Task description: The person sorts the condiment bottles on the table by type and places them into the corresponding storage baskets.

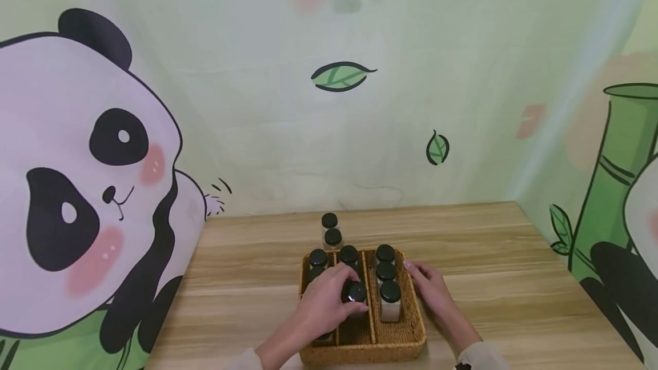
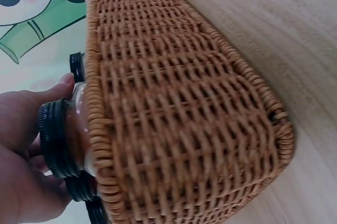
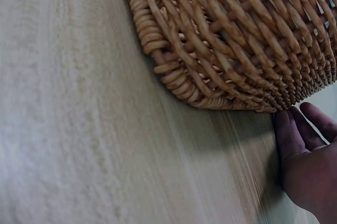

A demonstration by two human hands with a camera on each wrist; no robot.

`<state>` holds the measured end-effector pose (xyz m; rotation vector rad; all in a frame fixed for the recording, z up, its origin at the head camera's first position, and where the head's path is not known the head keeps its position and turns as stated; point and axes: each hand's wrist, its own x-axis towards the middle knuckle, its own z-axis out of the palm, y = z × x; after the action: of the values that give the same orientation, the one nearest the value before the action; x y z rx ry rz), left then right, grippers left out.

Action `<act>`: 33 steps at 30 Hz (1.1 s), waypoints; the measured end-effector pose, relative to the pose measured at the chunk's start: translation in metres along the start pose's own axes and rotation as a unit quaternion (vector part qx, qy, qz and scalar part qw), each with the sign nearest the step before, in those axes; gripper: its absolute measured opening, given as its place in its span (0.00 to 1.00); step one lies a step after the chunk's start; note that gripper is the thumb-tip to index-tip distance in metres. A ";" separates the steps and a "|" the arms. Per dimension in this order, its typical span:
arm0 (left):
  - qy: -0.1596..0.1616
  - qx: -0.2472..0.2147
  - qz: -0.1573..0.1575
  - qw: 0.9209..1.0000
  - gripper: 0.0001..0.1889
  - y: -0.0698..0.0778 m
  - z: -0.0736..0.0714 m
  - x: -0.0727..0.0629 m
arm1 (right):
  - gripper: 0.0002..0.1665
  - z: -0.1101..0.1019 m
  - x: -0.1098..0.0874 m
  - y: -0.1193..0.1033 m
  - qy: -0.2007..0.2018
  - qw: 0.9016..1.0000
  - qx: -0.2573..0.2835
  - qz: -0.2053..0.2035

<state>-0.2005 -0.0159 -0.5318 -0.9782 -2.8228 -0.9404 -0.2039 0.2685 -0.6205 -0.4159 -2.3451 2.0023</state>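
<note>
A brown wicker basket (image 1: 362, 353) with divided compartments holds several small clear jars with black lids. In the middle compartment my left hand (image 1: 324, 298) grips a jar by its black lid (image 1: 354, 291), thumb and fingers on opposite sides; its lower part is hidden. Seen from the left wrist, that hand (image 2: 23, 129) lies behind a nearer jar's ribbed black lid (image 2: 55, 139). My right hand (image 1: 436, 291) rests against the basket's right side with extended fingers. The right wrist view shows its fingertips (image 3: 287, 129) by the lower woven wall (image 3: 253, 39).
Beyond the basket's back edge, two more black-lidded jars (image 1: 333, 237) stand on the wooden table (image 1: 247, 278). Three jars (image 1: 390, 301) form a row in the right compartment. A panda-printed backdrop (image 1: 257, 130) rises behind the table.
</note>
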 end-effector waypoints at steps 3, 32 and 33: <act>-0.002 0.013 0.001 1.000 0.24 -0.002 0.004 -0.002 | 0.43 0.000 0.000 0.000 -0.001 1.000 -0.005 0.003; -0.108 0.012 0.022 0.994 0.25 -0.008 -0.027 0.009 | 0.41 0.000 0.002 0.001 0.004 1.000 -0.002 0.001; -0.112 0.008 0.023 0.993 0.24 -0.009 -0.030 0.010 | 0.41 0.000 0.002 0.001 0.004 1.000 -0.002 0.000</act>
<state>-0.2184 -0.0322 -0.5105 -1.2145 -2.9651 -0.8520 -0.2052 0.2689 -0.6219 -0.4229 -2.3463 1.9921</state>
